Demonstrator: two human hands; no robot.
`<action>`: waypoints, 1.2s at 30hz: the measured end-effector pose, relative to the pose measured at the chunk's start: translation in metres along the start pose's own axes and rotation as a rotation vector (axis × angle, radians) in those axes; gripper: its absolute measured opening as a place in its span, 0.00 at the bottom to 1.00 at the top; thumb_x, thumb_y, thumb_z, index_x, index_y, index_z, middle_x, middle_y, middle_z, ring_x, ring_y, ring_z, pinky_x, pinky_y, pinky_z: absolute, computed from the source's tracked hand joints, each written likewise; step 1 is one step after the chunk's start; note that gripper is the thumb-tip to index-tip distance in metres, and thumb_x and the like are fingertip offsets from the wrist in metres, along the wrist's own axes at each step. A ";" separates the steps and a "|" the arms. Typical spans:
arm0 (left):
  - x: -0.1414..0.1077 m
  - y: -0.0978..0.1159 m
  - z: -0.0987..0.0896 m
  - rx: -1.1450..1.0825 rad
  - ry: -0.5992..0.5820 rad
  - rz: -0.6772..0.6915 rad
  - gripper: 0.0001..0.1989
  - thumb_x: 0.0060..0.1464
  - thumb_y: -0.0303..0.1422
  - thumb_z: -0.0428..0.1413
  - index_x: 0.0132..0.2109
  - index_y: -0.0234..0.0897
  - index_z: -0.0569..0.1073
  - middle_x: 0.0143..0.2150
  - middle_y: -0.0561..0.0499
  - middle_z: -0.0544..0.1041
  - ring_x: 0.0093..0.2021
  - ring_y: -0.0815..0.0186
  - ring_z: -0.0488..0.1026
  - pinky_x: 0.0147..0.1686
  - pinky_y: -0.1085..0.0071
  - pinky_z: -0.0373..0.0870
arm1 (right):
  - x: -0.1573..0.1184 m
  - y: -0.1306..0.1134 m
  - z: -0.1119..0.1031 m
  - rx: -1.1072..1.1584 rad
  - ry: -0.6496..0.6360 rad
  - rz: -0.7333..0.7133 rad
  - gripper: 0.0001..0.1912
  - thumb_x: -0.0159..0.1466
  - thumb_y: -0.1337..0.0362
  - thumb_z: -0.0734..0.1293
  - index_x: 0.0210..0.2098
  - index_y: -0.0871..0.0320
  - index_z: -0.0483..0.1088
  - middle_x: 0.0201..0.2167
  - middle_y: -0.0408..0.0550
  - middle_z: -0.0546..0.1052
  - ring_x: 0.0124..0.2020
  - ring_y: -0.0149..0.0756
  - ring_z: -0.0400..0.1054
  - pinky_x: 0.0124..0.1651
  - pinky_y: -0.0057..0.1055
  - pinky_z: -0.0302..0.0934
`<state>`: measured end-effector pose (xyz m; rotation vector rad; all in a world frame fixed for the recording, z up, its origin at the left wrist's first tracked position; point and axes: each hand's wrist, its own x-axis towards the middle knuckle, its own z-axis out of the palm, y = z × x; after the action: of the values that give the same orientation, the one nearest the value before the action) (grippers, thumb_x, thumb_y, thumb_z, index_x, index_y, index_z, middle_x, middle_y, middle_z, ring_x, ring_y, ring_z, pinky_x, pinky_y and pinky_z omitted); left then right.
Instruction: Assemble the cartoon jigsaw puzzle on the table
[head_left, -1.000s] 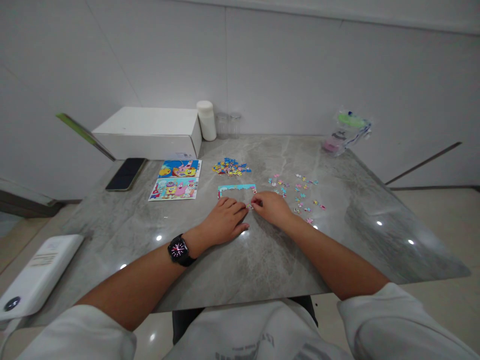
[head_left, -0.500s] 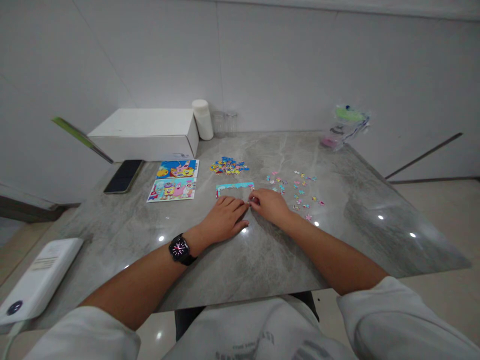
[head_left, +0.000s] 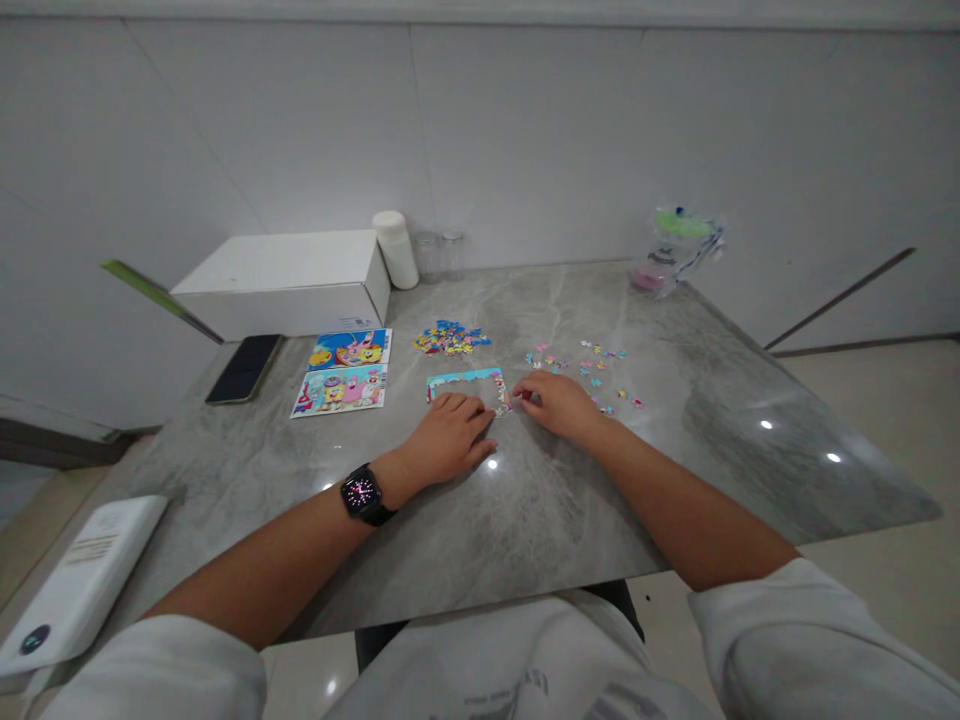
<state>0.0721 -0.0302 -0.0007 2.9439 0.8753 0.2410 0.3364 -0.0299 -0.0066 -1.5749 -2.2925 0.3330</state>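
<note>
A partly joined jigsaw border [head_left: 465,377], mostly light blue along its top, lies on the grey table in front of me. My left hand [head_left: 450,440] rests palm down across its lower left part, fingers stretched out, covering that side. Just off the border's right edge is my right hand [head_left: 559,405], thumb and forefinger curled together; whether a piece is between them is too small to make out. Loose pastel puzzle pieces [head_left: 591,366] are scattered beyond and to the right of that hand. A heap of blue and yellow pieces [head_left: 451,338] lies behind the border.
Two cartoon picture cards [head_left: 341,390] lie left of the border, beside a phone [head_left: 245,369]. Along the wall stand a white box [head_left: 281,285], a white bottle [head_left: 395,250] and two clear glasses [head_left: 441,257]. A plastic bag [head_left: 675,252] sits back right; a white device [head_left: 82,575] is near left.
My right hand has drawn a little to the right, away from the border's lower right corner, uncovering its right side. My left hand stays on the border. The view has shifted slightly.
</note>
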 end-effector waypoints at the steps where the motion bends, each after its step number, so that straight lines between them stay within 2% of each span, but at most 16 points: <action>1: 0.001 0.001 -0.001 0.005 -0.002 -0.006 0.22 0.72 0.46 0.53 0.63 0.38 0.75 0.56 0.40 0.76 0.57 0.49 0.69 0.60 0.51 0.64 | -0.001 0.000 0.001 0.006 -0.006 -0.023 0.07 0.70 0.66 0.70 0.45 0.54 0.81 0.42 0.49 0.82 0.45 0.40 0.75 0.52 0.34 0.64; 11: 0.000 0.009 0.001 -0.012 0.024 -0.083 0.20 0.71 0.44 0.54 0.62 0.39 0.76 0.54 0.41 0.77 0.56 0.50 0.70 0.60 0.50 0.64 | 0.000 -0.012 0.014 -0.046 -0.039 -0.087 0.07 0.70 0.64 0.71 0.45 0.53 0.82 0.48 0.50 0.78 0.48 0.38 0.74 0.51 0.32 0.65; 25: -0.002 0.010 0.004 0.007 0.043 -0.068 0.22 0.71 0.45 0.54 0.62 0.36 0.76 0.53 0.40 0.76 0.56 0.49 0.69 0.60 0.51 0.63 | 0.004 -0.037 0.012 -0.172 -0.069 0.000 0.07 0.70 0.65 0.69 0.42 0.56 0.80 0.49 0.53 0.77 0.48 0.40 0.72 0.52 0.32 0.65; 32: -0.004 0.009 0.007 0.016 0.063 -0.067 0.22 0.71 0.45 0.54 0.62 0.37 0.76 0.53 0.40 0.76 0.56 0.49 0.69 0.60 0.50 0.62 | 0.005 -0.032 0.017 -0.145 -0.039 -0.016 0.07 0.69 0.66 0.69 0.45 0.57 0.78 0.47 0.53 0.77 0.49 0.41 0.72 0.53 0.34 0.66; 36: -0.004 0.009 0.006 0.015 0.063 -0.075 0.22 0.71 0.45 0.54 0.61 0.37 0.76 0.52 0.40 0.76 0.55 0.49 0.69 0.60 0.50 0.62 | 0.004 -0.028 0.018 -0.122 -0.008 -0.040 0.09 0.69 0.65 0.70 0.48 0.55 0.79 0.51 0.53 0.77 0.52 0.42 0.72 0.54 0.36 0.67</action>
<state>0.0747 -0.0404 -0.0066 2.9246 0.9977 0.3266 0.3039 -0.0367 -0.0119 -1.5848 -2.3878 0.1929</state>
